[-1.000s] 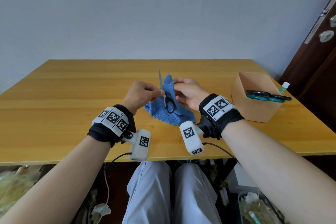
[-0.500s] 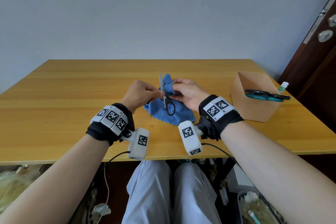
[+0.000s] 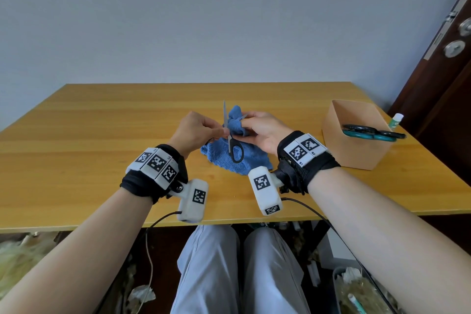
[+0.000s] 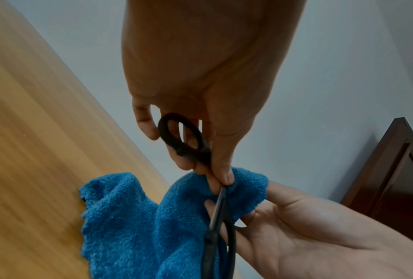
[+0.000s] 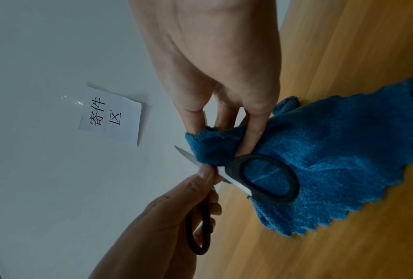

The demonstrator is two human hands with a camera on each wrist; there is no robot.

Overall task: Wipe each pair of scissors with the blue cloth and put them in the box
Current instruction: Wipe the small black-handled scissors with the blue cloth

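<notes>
Black-handled scissors (image 3: 235, 151) are held upright and spread open above the blue cloth (image 3: 224, 160) at the table's middle. My left hand (image 3: 224, 132) pinches them near the pivot; one bare blade points up. My right hand (image 3: 244, 120) pinches a fold of the cloth around the other blade. In the left wrist view one handle loop of the scissors (image 4: 181, 136) lies under my left hand (image 4: 220, 177), with the cloth (image 4: 133, 217) below. In the right wrist view my right hand (image 5: 224, 139) grips the cloth (image 5: 343, 160) beside the scissors (image 5: 267, 181).
A tan cardboard box (image 3: 356, 158) stands at the right of the wooden table (image 3: 102, 135), with teal-handled scissors (image 3: 369, 132) lying across its top. A small white bottle (image 3: 397, 120) stands behind it. A brown door (image 3: 448, 71) is at the far right.
Both hands keep their hold on scissors and cloth. They have shifted only very slightly in the picture.
</notes>
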